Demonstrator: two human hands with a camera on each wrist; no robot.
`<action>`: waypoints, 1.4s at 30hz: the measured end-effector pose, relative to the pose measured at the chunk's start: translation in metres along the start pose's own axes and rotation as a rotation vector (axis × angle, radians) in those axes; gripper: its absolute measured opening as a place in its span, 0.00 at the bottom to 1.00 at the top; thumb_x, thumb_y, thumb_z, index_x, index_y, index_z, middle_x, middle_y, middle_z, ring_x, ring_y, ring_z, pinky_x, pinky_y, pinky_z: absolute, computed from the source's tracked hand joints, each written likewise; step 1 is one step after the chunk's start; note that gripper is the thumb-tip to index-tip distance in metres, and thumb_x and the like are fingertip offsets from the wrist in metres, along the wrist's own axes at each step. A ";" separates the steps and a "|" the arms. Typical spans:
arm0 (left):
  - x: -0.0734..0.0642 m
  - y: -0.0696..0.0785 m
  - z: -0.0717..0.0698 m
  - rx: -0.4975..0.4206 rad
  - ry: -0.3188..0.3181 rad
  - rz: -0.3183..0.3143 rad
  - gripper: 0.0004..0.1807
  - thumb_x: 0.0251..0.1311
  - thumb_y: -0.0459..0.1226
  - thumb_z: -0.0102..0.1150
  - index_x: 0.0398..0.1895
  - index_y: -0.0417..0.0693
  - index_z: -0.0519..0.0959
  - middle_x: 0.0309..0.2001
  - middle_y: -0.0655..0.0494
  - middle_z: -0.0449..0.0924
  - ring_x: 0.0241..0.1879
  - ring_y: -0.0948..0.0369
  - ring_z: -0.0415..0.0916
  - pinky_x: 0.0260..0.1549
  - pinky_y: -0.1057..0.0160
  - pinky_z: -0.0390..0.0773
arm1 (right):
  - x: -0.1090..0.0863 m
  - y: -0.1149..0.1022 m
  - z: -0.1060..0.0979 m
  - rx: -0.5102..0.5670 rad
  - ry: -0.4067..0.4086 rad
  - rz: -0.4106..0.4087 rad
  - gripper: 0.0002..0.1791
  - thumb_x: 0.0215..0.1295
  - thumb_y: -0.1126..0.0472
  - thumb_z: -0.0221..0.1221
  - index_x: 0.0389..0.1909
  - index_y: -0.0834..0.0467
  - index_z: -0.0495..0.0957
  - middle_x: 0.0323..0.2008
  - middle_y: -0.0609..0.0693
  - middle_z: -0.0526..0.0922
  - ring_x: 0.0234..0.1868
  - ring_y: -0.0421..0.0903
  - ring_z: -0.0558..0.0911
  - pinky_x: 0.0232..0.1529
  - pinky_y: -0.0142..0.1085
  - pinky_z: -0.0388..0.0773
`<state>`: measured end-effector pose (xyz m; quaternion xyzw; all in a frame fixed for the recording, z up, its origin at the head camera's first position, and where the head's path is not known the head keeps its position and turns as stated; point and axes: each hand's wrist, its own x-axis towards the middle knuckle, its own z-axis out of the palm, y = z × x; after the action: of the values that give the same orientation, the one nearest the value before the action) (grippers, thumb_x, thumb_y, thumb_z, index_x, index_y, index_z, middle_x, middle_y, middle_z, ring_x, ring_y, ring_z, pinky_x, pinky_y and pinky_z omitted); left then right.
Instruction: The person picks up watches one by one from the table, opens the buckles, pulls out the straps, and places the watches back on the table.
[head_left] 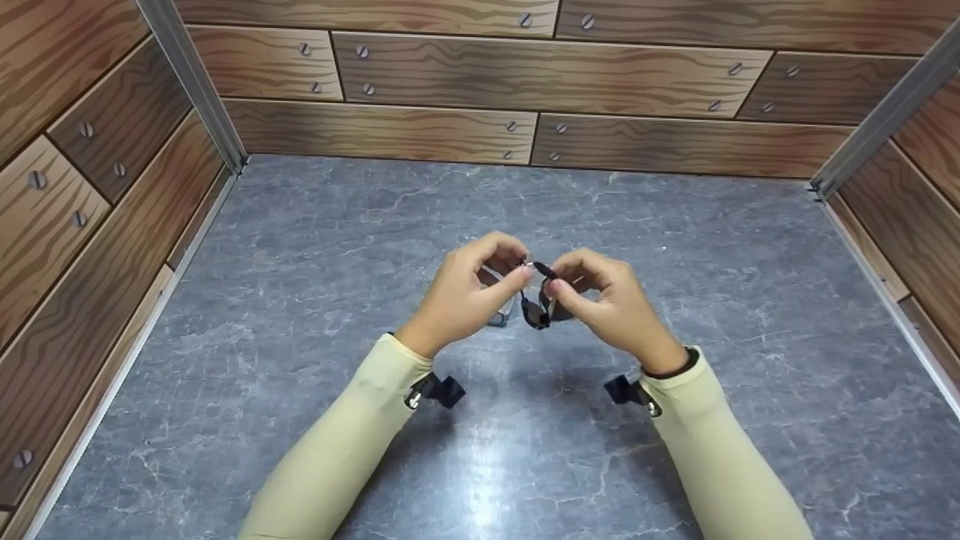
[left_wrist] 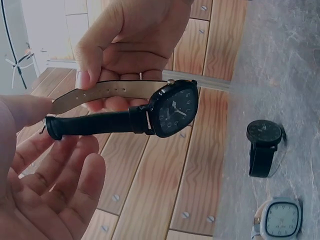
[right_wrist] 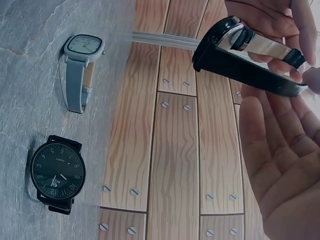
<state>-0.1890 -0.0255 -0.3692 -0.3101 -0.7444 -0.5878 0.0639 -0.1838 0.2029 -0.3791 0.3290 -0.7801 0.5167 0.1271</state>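
Observation:
Between both hands, raised above the tabletop, is a black wristwatch (head_left: 535,313) with a rounded-square dial and a black strap lined in tan. Thumb and fingers of my left hand (head_left: 472,289) pinch the buckle end of its strap. My right hand (head_left: 611,304) pinches the other half of the strap, the one with holes, near its tip. Seen from the left wrist, the dial (left_wrist: 176,109) hangs at the far end of the loop, both strap ends close together at the fingers. The right wrist view shows the metal case back (right_wrist: 231,37).
On the grey marbled tabletop (head_left: 360,247) lie two more watches: a pale square-faced watch (right_wrist: 84,45) with a grey-blue strap, and a round black watch (right_wrist: 57,170). The hands partly cover both in the head view. Wood-patterned walls (head_left: 555,75) stand at the back and sides.

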 end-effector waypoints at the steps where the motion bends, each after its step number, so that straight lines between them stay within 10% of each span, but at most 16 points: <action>1: 0.000 0.000 -0.001 0.010 0.001 -0.007 0.09 0.71 0.39 0.63 0.48 0.44 0.81 0.40 0.57 0.85 0.39 0.65 0.83 0.38 0.62 0.85 | 0.000 0.000 0.000 -0.002 0.011 0.012 0.05 0.69 0.72 0.63 0.41 0.61 0.83 0.33 0.51 0.87 0.31 0.43 0.83 0.32 0.31 0.82; 24: 0.000 -0.002 -0.006 0.408 -0.028 -0.071 0.10 0.73 0.42 0.62 0.51 0.50 0.81 0.43 0.61 0.83 0.44 0.65 0.81 0.43 0.67 0.81 | 0.002 0.004 0.004 -0.106 0.146 0.089 0.04 0.67 0.68 0.68 0.41 0.61 0.87 0.37 0.49 0.88 0.38 0.41 0.85 0.41 0.33 0.85; 42: -0.001 -0.014 -0.003 0.395 -0.048 -0.081 0.09 0.73 0.40 0.61 0.51 0.48 0.84 0.46 0.57 0.85 0.46 0.63 0.82 0.45 0.66 0.81 | 0.004 0.013 0.031 -0.021 0.133 0.153 0.08 0.68 0.68 0.67 0.44 0.67 0.82 0.33 0.53 0.85 0.34 0.44 0.83 0.39 0.32 0.83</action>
<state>-0.1964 -0.0299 -0.3808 -0.2755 -0.8585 -0.4247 0.0821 -0.1909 0.1771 -0.3996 0.2324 -0.7981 0.5375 0.1422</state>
